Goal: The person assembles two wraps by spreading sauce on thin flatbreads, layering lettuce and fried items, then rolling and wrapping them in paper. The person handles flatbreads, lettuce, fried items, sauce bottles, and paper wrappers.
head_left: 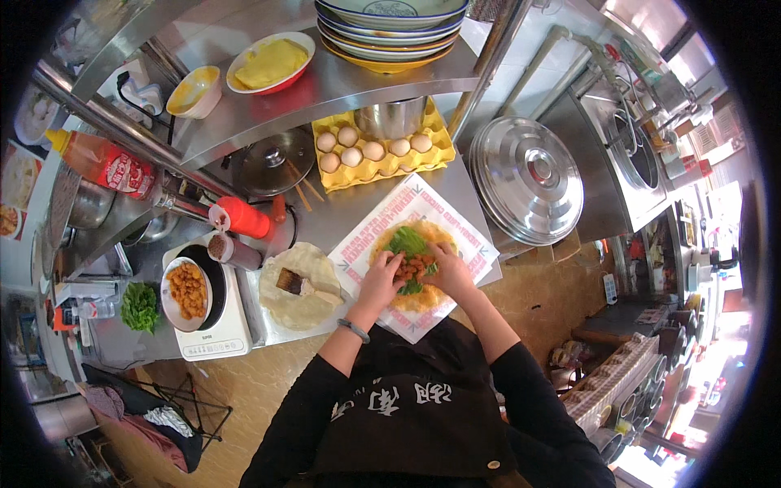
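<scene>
Both your hands are over the flatbread (419, 302), which lies on a printed white paper sheet (381, 240) at the counter's front edge, toward its right end. Your left hand (379, 278) comes to the filling from the left and your right hand (449, 272) from the right, fingers bent in around a heap of reddish-brown pieces (416, 267) on green leaves (408, 241). You can't tell from here whether either hand grips a piece or only presses it. The paper's near corner juts past the front edge toward your apron (407, 398).

Just left of the paper, along the same edge, a pale round of dough (281, 313) carries a dark-bristled brush (290, 281). Farther left stands the white cooker (213, 346), with a black pan (218, 281) on it and a bowl of golden-brown pieces (187, 293) over the pan; leafy greens (140, 307) lie nearer the counter's left end. Behind the dough, a red squeeze bottle (244, 218) and a shaker (234, 250) stand close together.

Beyond the paper's far corner, the yellow egg tray (382, 175) crowds your space toward the back edge, near a glass lid (272, 163) and chopsticks (307, 189). On your right, stacked steel lids (529, 179) bulk beside the counter's right edge. A steel shelf (325, 85) bearing stacked plates (390, 41) overhangs the back.
</scene>
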{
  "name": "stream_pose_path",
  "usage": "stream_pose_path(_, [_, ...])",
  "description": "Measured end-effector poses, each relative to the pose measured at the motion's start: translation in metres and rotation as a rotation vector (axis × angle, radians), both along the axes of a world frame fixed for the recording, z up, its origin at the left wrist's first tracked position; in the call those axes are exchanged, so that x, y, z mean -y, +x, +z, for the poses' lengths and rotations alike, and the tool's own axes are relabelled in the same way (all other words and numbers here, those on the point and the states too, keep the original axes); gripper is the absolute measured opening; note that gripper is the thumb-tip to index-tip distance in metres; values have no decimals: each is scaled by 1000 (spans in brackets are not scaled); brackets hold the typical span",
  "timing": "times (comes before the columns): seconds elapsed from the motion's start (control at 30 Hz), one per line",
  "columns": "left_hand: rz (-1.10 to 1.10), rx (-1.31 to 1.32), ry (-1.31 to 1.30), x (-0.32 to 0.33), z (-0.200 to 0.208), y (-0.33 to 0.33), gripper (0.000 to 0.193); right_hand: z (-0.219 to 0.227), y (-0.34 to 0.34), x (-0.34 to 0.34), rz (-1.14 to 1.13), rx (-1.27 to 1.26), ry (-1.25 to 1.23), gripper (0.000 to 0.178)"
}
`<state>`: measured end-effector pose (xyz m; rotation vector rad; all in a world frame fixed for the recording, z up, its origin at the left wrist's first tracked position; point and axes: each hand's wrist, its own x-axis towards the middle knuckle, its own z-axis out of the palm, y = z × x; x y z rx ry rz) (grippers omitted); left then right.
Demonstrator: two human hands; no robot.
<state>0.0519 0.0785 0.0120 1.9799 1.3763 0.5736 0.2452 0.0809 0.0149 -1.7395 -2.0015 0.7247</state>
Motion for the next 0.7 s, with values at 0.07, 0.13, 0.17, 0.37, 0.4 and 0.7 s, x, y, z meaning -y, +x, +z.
stream_pose_path(0.07, [18, -18, 9, -3, 0, 3, 57, 3, -1, -2, 81, 66, -21, 52])
stream_pose_path(0.13, [38, -8, -10, -2, -1, 6, 57, 4, 0, -4, 180, 111, -53, 52])
stream_pose_path(0.17, [47, 5, -28, -3, -1, 7, 58, 5, 2, -5, 180, 89, -48, 53])
stream_pose_path(0.37, [118, 13, -78, 1, 6, 18, 55, 8, 15, -12, 232, 63, -98, 51])
stream_pose_path(0.4, [135, 30, -72, 2, 6, 21, 54, 7, 16, -12, 235, 36, -133, 49])
stream_pose_path(0.7, [61, -144, 38, -2, 2, 33, 42, -9, 12, -18, 270, -41, -16, 42])
